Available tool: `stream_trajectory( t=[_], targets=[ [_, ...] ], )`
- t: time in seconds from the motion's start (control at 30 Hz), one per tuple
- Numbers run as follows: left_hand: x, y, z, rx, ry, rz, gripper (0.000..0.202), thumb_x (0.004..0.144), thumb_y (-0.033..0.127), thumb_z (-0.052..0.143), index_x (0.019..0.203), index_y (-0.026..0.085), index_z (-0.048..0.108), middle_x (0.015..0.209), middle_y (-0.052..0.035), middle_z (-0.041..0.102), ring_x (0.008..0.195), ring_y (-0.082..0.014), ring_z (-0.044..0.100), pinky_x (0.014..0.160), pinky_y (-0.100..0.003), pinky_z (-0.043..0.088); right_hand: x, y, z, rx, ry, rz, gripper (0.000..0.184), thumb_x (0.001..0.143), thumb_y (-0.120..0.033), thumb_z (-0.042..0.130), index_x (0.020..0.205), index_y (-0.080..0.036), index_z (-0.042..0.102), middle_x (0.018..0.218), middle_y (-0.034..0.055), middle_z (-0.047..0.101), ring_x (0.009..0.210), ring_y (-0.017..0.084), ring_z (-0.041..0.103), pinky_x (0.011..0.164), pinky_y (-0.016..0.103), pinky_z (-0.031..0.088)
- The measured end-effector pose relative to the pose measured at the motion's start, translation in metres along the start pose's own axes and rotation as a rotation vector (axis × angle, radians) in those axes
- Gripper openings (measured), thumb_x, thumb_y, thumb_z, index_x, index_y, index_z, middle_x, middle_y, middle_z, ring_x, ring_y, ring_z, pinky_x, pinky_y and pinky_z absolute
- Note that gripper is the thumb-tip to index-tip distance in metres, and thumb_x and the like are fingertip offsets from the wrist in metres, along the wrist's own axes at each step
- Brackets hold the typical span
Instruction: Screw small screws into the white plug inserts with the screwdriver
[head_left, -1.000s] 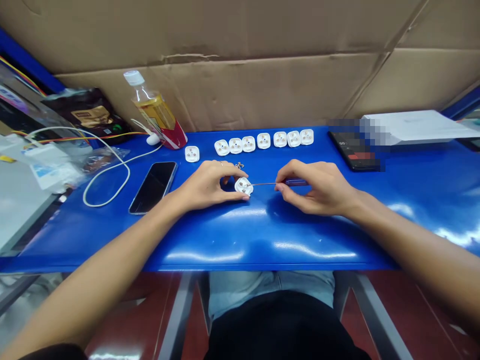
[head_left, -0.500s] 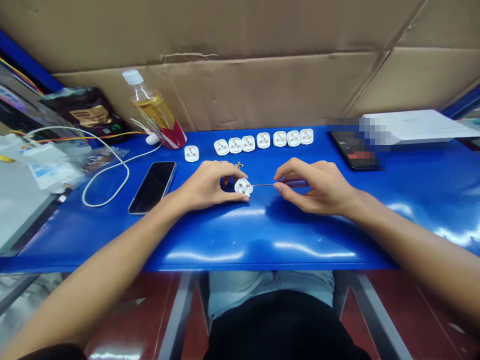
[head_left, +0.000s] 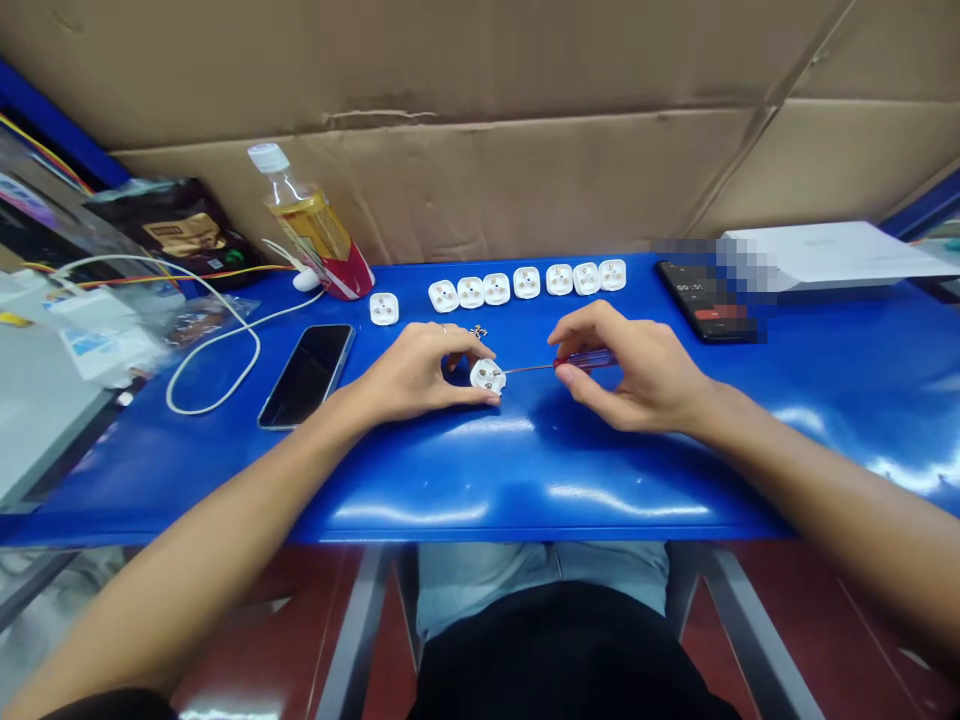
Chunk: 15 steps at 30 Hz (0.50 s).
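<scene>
L hand (head_left: 412, 375) pins a white plug piece (head_left: 487, 376) to the blue bench (head_left: 525, 470), fingers clamped round it so it can't spin, while R hand (head_left: 637, 365) pinches a screwdriver (head_left: 570, 362) w/ tip on its face, 8 more pieces (head_left: 525, 282) lined up behind.

Blurred digits, roughly "00:5", on the black phone (head_left: 701, 300)
</scene>
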<state>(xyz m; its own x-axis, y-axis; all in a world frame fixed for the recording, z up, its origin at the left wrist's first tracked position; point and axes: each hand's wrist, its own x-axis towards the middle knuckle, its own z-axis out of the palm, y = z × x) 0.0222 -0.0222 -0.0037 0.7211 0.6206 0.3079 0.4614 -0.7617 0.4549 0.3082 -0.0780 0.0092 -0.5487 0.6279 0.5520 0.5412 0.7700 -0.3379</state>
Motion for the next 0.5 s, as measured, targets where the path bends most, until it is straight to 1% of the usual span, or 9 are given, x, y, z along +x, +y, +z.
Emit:
stream_trajectory(
  t=[0.03, 0.1, 0.2, 0.27, 0.33, 0.37, 0.43, 0.5],
  targets=[
    [0.0, 0.0, 0.0002, 0.002, 0.0, 0.0, 0.048, 0.081, 0.058, 0.087, 0.108, 0.019, 0.082, 0.093, -0.004, 0.08, 0.077, -0.0172, 0.068, 0.073, -0.029, 0.048, 0.0002, -0.0002, 0.0004, 0.004, 0.005, 0.003, 0.021, 0.097, -0.022, 0.062, 0.117, -0.023, 0.057, 0.099, 0.0048, 0.079, 0.078, 0.018, 0.078, 0.068, 0.028, 0.06],
    [-0.0001, 0.0002, 0.0007, 0.0, 0.001, 0.005, 0.047, 0.081, 0.059, 0.086, 0.107, 0.02, 0.082, 0.092, -0.0042, 0.08, 0.076, -0.0173, 0.068, 0.072, -0.029, 0.048, 0.0005, -0.0005, 0.0014, -0.02, 0.019, 0.024, 0.018, 0.097, -0.021, 0.062, 0.115, -0.023, 0.058, 0.095, 0.0033, 0.08, 0.077, 0.018, 0.079, 0.064, 0.026, 0.058],
    [-0.0002, 0.0009, 0.0008, -0.008, -0.004, -0.001, 0.047, 0.082, 0.059, 0.085, 0.109, 0.02, 0.081, 0.096, -0.0044, 0.081, 0.08, -0.0179, 0.07, 0.076, -0.03, 0.049, 0.0006, 0.0, 0.0026, -0.064, 0.029, 0.048, 0.014, 0.1, -0.026, 0.063, 0.113, -0.023, 0.058, 0.089, 0.0019, 0.08, 0.075, 0.019, 0.079, 0.058, 0.026, 0.054],
    [0.0, 0.0016, 0.0004, -0.004, -0.011, -0.018, 0.047, 0.083, 0.059, 0.085, 0.109, 0.02, 0.081, 0.099, -0.0041, 0.081, 0.083, -0.0183, 0.071, 0.078, -0.03, 0.049, 0.0006, 0.0011, 0.0026, -0.035, 0.029, 0.042, 0.017, 0.099, -0.028, 0.063, 0.114, -0.023, 0.058, 0.092, 0.0028, 0.079, 0.075, 0.019, 0.078, 0.062, 0.027, 0.057],
    [0.0002, 0.0021, -0.0001, 0.001, -0.019, -0.03, 0.048, 0.083, 0.059, 0.085, 0.11, 0.02, 0.081, 0.099, -0.0037, 0.081, 0.084, -0.0183, 0.071, 0.079, -0.03, 0.049, 0.0006, 0.0023, 0.0026, 0.015, 0.029, 0.034, 0.022, 0.097, -0.026, 0.063, 0.117, -0.023, 0.056, 0.096, 0.0036, 0.078, 0.076, 0.019, 0.077, 0.068, 0.029, 0.06],
    [0.0003, 0.0021, -0.0002, 0.002, -0.02, -0.031, 0.048, 0.082, 0.059, 0.085, 0.11, 0.02, 0.081, 0.098, -0.0035, 0.08, 0.083, -0.0181, 0.07, 0.078, -0.03, 0.049, 0.0006, 0.0027, 0.0028, 0.03, 0.034, 0.037, 0.023, 0.096, -0.025, 0.063, 0.118, -0.023, 0.056, 0.097, 0.0037, 0.078, 0.077, 0.019, 0.077, 0.068, 0.029, 0.06],
    [0.0004, 0.0019, -0.0005, 0.002, -0.021, -0.027, 0.049, 0.082, 0.06, 0.085, 0.11, 0.02, 0.081, 0.096, -0.0032, 0.08, 0.081, -0.0177, 0.069, 0.077, -0.03, 0.048, 0.0006, 0.0031, 0.0033, 0.024, 0.05, 0.06, 0.02, 0.097, -0.024, 0.062, 0.117, -0.024, 0.056, 0.095, 0.0032, 0.078, 0.078, 0.019, 0.078, 0.064, 0.028, 0.059],
    [0.0005, 0.0015, -0.0005, -0.006, -0.02, -0.026, 0.05, 0.082, 0.062, 0.085, 0.109, 0.02, 0.082, 0.095, -0.0035, 0.08, 0.079, -0.0177, 0.069, 0.075, -0.03, 0.048, 0.0006, 0.0032, 0.0039, 0.006, 0.061, 0.072, 0.017, 0.099, -0.026, 0.062, 0.115, -0.024, 0.057, 0.094, 0.003, 0.079, 0.078, 0.02, 0.079, 0.061, 0.027, 0.058]
  ],
)
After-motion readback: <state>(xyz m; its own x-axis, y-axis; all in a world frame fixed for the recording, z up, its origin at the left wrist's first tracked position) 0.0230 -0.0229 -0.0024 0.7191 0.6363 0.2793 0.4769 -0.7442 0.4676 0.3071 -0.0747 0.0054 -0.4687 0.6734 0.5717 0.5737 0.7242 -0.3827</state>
